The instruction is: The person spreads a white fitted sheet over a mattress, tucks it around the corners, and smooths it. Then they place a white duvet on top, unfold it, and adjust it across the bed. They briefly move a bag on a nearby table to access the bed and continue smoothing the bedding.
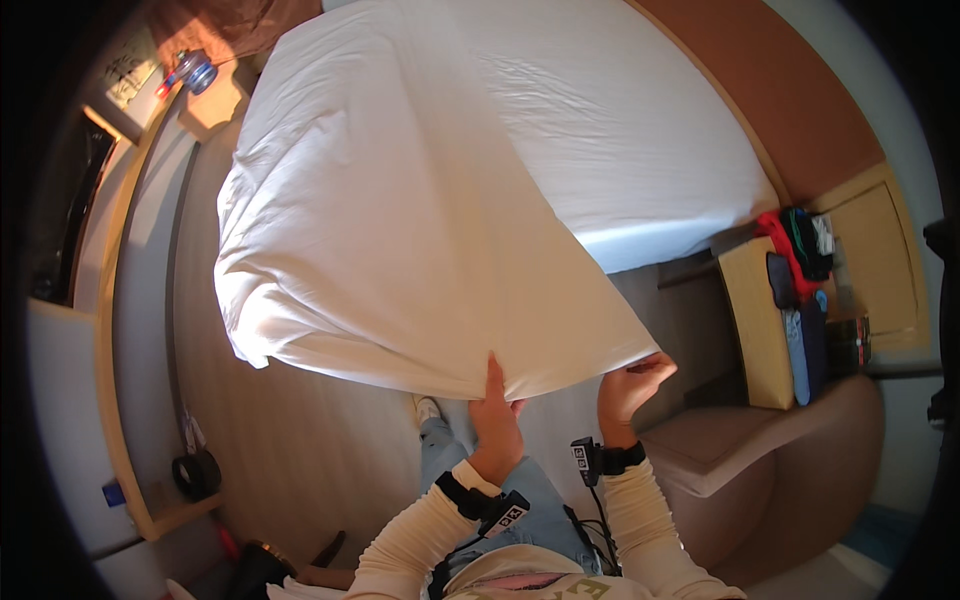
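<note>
White sheet (400,250) drapes over the bed (640,130), near edge held out beyond it. I see the left hand (496,425) pinching that edge, one digit straight on top; the right hand (628,392), fingers curled together, pinches its corner, near the brown chair (770,460).

Held the white sheet (420,220) near-edge in the left hand (497,425), pinched its near right corner in the right hand (630,390), past the bed's (640,130) near edge.
</note>
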`<state>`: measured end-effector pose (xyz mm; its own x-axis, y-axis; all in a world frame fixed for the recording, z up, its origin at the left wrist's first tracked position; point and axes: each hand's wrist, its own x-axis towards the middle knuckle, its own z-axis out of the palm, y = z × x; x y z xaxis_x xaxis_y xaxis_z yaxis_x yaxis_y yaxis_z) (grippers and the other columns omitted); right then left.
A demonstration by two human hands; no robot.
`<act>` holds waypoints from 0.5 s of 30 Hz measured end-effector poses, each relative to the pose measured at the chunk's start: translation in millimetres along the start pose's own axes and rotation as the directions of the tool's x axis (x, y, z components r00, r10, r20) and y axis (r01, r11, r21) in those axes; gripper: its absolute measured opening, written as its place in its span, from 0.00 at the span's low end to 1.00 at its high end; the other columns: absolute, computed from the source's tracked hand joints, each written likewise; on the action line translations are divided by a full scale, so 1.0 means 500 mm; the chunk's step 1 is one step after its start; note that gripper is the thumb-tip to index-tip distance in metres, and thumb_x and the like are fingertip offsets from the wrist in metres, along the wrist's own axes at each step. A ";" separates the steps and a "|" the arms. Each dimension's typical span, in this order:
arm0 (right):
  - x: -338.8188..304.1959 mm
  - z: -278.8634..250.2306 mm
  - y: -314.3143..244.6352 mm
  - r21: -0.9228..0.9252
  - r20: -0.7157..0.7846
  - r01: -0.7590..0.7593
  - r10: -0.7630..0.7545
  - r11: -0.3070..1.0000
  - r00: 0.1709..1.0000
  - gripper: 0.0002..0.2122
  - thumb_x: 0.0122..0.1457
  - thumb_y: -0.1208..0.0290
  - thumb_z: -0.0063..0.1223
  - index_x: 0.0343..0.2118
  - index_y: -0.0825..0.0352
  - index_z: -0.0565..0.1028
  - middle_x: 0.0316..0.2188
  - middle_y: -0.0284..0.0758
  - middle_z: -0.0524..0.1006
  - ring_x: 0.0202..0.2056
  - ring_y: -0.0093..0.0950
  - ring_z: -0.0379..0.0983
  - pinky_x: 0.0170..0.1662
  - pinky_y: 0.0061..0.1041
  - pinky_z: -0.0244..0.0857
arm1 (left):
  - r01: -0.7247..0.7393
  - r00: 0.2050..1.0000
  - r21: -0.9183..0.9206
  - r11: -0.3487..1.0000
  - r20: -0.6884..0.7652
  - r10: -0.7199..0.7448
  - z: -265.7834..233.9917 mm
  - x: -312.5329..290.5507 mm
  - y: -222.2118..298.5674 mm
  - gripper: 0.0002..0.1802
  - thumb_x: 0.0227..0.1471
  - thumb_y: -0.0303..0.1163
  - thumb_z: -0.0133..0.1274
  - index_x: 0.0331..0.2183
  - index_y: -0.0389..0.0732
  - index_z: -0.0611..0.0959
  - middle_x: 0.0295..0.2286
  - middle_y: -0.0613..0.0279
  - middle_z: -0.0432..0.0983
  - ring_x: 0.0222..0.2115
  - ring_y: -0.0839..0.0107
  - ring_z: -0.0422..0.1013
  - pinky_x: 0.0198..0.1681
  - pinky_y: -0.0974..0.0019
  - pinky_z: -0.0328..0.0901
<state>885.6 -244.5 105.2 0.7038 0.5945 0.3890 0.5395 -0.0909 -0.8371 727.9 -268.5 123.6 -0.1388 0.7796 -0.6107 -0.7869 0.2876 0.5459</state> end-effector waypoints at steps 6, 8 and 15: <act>0.049 -0.120 0.055 0.254 0.143 -0.033 -0.004 0.967 0.990 0.14 0.56 0.84 0.50 0.43 0.69 0.61 0.33 0.41 0.75 0.31 0.23 0.75 0.35 0.21 0.72 | 0.070 0.998 0.063 0.996 -0.014 -0.069 0.000 -0.002 -0.043 0.25 0.57 0.47 0.51 0.50 0.43 0.71 0.45 0.68 0.71 0.45 0.75 0.69 0.47 0.68 0.66; 0.046 -0.128 0.091 0.093 0.266 -0.089 0.061 0.992 0.962 0.14 0.58 0.83 0.47 0.47 0.72 0.64 0.35 0.41 0.76 0.32 0.24 0.75 0.36 0.22 0.73 | 0.140 0.990 0.096 0.985 -0.010 -0.140 -0.021 0.027 -0.089 0.25 0.57 0.48 0.51 0.50 0.44 0.71 0.45 0.68 0.71 0.45 0.75 0.69 0.47 0.67 0.66; -0.005 -0.111 0.100 0.334 0.342 -0.319 0.202 0.887 0.918 0.11 0.62 0.80 0.42 0.46 0.71 0.70 0.41 0.37 0.75 0.37 0.23 0.74 0.37 0.23 0.74 | 0.347 0.937 -0.329 0.878 0.070 -0.344 -0.171 0.180 -0.151 0.25 0.58 0.49 0.47 0.52 0.45 0.70 0.49 0.64 0.70 0.52 0.64 0.64 0.57 0.58 0.57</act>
<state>936.6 -294.8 83.5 0.5964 0.8007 0.0565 0.0996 -0.0039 -0.9950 723.5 -267.6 -21.5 0.1824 0.6702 -0.7194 -0.9372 0.3397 0.0788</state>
